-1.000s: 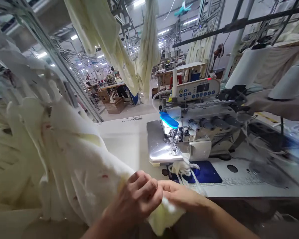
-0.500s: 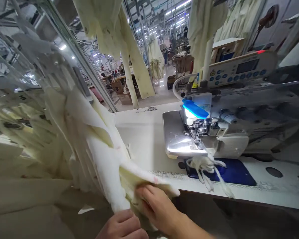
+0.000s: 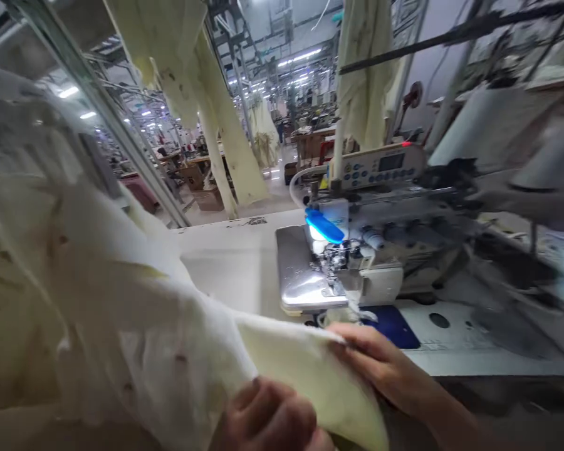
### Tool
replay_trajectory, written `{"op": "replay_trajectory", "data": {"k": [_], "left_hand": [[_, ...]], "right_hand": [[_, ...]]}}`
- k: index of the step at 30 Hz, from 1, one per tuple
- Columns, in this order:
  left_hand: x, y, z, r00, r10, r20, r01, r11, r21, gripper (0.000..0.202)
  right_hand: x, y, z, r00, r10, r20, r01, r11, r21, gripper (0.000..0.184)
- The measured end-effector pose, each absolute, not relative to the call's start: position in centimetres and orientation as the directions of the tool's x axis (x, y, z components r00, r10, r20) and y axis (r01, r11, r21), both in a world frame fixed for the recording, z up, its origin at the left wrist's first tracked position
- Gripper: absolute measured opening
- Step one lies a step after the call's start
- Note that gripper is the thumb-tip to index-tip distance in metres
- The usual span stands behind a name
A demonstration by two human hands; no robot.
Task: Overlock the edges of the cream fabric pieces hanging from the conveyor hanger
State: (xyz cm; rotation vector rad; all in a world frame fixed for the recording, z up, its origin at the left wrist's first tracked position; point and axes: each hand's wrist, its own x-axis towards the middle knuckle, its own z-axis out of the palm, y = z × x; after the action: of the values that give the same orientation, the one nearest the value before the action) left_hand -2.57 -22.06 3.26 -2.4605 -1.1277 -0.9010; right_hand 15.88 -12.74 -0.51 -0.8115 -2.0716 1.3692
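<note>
Cream fabric (image 3: 305, 369) is stretched between my two hands in front of the sewing table. My left hand (image 3: 272, 416), at the bottom centre, is closed on its near edge. The fingers of my right hand (image 3: 376, 360) pinch the upper edge further right, just in front of the sewing machine. More of the pale cloth hangs in folds on the left, blurred by motion. The overlock sewing machine (image 3: 385, 250) has its lamp lit under a blue cover (image 3: 324, 225). Some white strands lie by its metal plate (image 3: 298, 266), partly behind my right hand.
The white table (image 3: 225, 269) carries the machine and a dark blue pad (image 3: 395, 329). Thread cones (image 3: 479, 125) stand at the right. A metal post (image 3: 108, 125) rises at the left, and cream garment pieces (image 3: 235, 144) hang beyond the table.
My right hand has moved right and up, drawing the fabric edge out flat towards the machine. My left hand has shifted slightly right. The view has turned to the right.
</note>
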Motion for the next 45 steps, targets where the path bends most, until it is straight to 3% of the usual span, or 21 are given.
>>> {"op": "replay_trajectory", "data": {"k": [2, 3, 5, 8, 10, 12, 13, 15, 16, 17, 19, 22, 25, 27, 30, 33, 39, 45], "left_hand": [[-0.7, -18.8, 2.3, 0.486, 0.57, 0.662, 0.797, -0.601, -0.067, 0.016], [0.0, -17.2, 1.7, 0.47, 0.607, 0.64, 0.823, -0.564, -0.069, 0.018], [0.7, -14.3, 0.4, 0.414, 0.707, 0.573, 0.871, -0.49, -0.025, 0.027], [0.5, -11.9, -0.5, 0.364, 0.745, 0.559, 0.893, -0.449, 0.018, 0.032], [0.3, -11.8, 0.0, 0.355, 0.745, 0.565, 0.884, -0.464, 0.057, 0.026], [0.4, -12.4, 1.1, 0.348, 0.731, 0.587, 0.854, -0.505, 0.123, 0.016], [0.6, -12.8, 1.6, 0.348, 0.726, 0.594, 0.829, -0.534, 0.167, 0.014], [1.0, -13.4, 2.5, 0.36, 0.741, 0.567, 0.775, -0.576, 0.261, 0.014], [1.2, -13.6, 2.7, 0.365, 0.756, 0.544, 0.757, -0.581, 0.299, 0.016], [1.3, -13.6, 2.9, 0.366, 0.775, 0.515, 0.753, -0.572, 0.327, 0.017], [1.4, -13.1, 3.0, 0.34, 0.811, 0.476, 0.788, -0.522, 0.327, 0.017], [1.2, -11.4, 2.9, 0.276, 0.845, 0.458, 0.893, -0.402, 0.202, 0.023], [0.9, -9.3, 3.0, 0.2, 0.921, 0.335, 0.969, -0.236, 0.069, 0.025], [0.6, -8.3, 3.3, 0.185, 0.956, 0.227, 0.979, -0.199, 0.04, 0.022], [0.2, -8.2, 3.7, 0.233, 0.968, 0.091, 0.966, -0.241, 0.089, 0.021], [0.2, -9.2, 3.9, 0.265, 0.964, 0.022, 0.961, -0.266, 0.08, 0.025], [0.9, -8.5, 3.1, 0.278, 0.959, 0.05, 0.958, -0.273, -0.089, 0.026], [0.5, -6.7, 3.1, 0.291, 0.947, 0.132, 0.956, -0.282, -0.084, 0.026]], "right_hand": [[16.5, -11.3, 0.3, -0.371, 0.921, 0.121, 0.431, 0.286, -0.856, 0.024], [16.4, -10.5, 0.3, -0.215, 0.964, 0.155, 0.554, 0.252, -0.794, 0.02], [15.7, -8.9, -0.3, -0.013, 0.976, 0.218, 0.704, 0.163, -0.691, 0.021], [14.9, -7.8, -1.7, 0.065, 0.949, 0.31, 0.722, 0.17, -0.671, 0.022], [15.1, -8.6, -2.4, 0.075, 0.898, 0.434, 0.6, 0.307, -0.739, 0.023], [15.7, -10.1, -2.9, 0.041, 0.878, 0.477, 0.311, 0.443, -0.841, 0.036], [16.0, -11.0, -3.1, -0.021, 0.902, 0.431, 0.116, 0.43, -0.895, 0.049], [16.4, -12.5, -3.3, -0.271, 0.933, 0.238, -0.216, 0.182, -0.959, 0.071], [16.5, -13.0, -3.4, -0.392, 0.91, 0.137, -0.291, 0.018, -0.957, 0.073], [16.5, -13.3, -3.4, -0.467, 0.883, 0.051, -0.304, -0.106, -0.947, 0.067], [16.5, -13.3, -3.2, -0.438, 0.898, -0.055, -0.233, -0.172, -0.957, 0.047], [16.3, -12.2, -3.0, -0.213, 0.977, -0.027, 0.009, -0.025, -1.0, 0.039], [15.9, -11.0, -3.2, -0.125, 0.992, 0.035, 0.169, 0.056, -0.984, 0.029], [15.7, -10.8, -3.6, -0.11, 0.994, 0.023, 0.145, 0.039, -0.989, 0.03], [15.7, -11.8, -4.0, -0.149, 0.989, 0.008, 0.048, 0.016, -0.999, 0.037], [16.1, -13.3, -3.9, -0.198, 0.98, -0.001, 0.116, 0.023, -0.993, 0.04], [16.7, -12.3, -3.1, -0.28, 0.96, 0.028, 0.231, 0.095, -0.968, 0.044], [16.2, -10.2, -2.9, -0.211, 0.977, 0.01, 0.096, 0.031, -0.995, 0.049]]}}
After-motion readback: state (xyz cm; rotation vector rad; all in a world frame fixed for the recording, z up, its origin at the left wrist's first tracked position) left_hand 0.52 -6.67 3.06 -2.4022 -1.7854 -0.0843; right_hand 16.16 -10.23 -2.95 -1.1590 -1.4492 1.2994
